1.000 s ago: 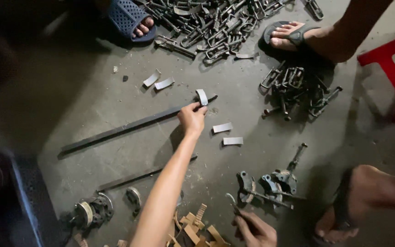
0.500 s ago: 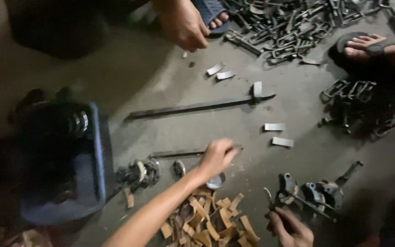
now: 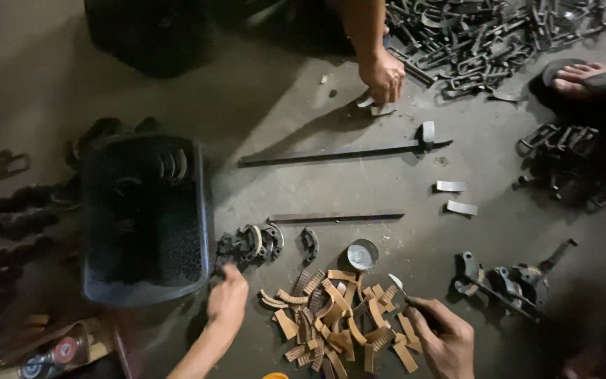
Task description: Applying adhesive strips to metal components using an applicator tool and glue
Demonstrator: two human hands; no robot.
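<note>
We see our left hand [image 3: 227, 300] & right hand [image 3: 443, 338] both bare, no gloves, no rings or watch visible, left forearm uncovered w/ no sleeve down to the frame edge, right wrist likewise bare, nails short

Concrete floor [image 3: 303, 105] | dark basket [image 3: 145, 217] | two metal bars [image 3: 338, 153] | curved tan strips [image 3: 338, 316] | chain heap [image 3: 492, 35]

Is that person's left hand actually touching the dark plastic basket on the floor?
Cannot tell. In the head view the left hand reaches with its fingertips right at the dark basket's lower right corner, but shadow and blur hide whether they meet.
</note>
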